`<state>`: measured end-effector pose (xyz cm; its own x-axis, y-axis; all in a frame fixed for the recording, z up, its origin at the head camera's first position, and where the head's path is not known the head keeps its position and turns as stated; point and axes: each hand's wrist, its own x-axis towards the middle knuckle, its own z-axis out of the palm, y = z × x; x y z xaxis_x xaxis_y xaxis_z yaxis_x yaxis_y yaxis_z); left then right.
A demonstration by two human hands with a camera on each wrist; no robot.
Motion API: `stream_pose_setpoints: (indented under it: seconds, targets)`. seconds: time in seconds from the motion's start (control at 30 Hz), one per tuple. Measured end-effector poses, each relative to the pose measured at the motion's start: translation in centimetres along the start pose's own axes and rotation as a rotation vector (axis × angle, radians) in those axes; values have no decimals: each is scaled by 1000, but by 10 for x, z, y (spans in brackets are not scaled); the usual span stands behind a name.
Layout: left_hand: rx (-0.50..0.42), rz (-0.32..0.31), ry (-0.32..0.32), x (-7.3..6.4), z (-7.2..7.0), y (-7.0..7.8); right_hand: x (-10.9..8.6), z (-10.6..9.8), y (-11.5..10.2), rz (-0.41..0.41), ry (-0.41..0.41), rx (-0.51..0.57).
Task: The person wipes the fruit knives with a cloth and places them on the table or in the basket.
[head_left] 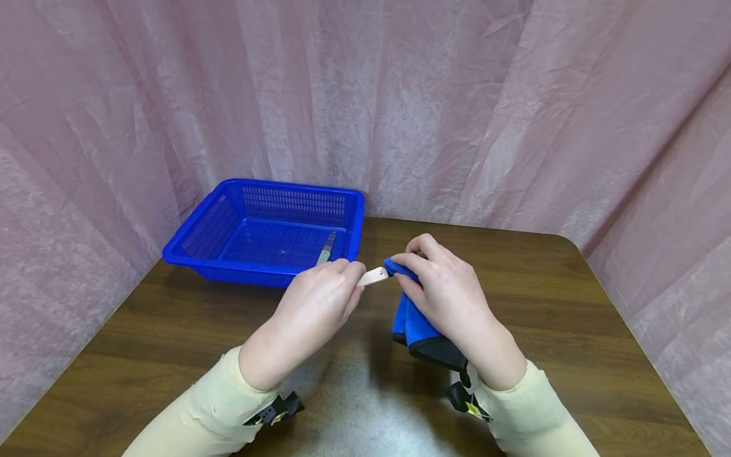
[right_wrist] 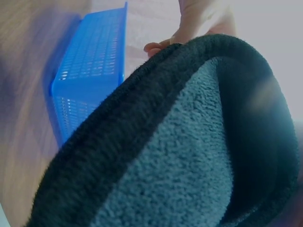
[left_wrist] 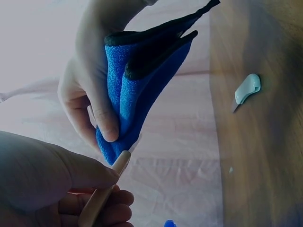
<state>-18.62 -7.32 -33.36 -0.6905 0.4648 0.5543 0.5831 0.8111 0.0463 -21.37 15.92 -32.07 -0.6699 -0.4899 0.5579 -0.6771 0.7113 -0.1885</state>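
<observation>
My left hand [head_left: 322, 295] grips the cream handle of a knife [head_left: 374, 277], which points right. Folded round its blade is a blue cloth [head_left: 419, 324] with black edging, pinched between the thumb and fingers of my right hand [head_left: 448, 289]. Most of the blade is hidden by the cloth; a thin sliver shows beside it in the left wrist view. The cloth's loose end hangs below my right hand and fills much of the right wrist view. In that view my left hand [right_wrist: 203, 21] shows only in part.
A blue plastic basket [head_left: 171, 252] stands at the back left of the wooden table [head_left: 542, 304]. Inside it lies a knife with a pale green handle [head_left: 324, 256]. The left wrist view shows a mint-handled blade [left_wrist: 248, 89] on the table. Pink curtains [head_left: 434, 114] hang behind.
</observation>
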Motion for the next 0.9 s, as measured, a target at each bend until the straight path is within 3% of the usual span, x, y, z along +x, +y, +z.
stream_pose_setpoints:
  seconds: [0.9]
  targets:
    - [5,-1,12,0,-1,0,0,-5,15,88,-31,3]
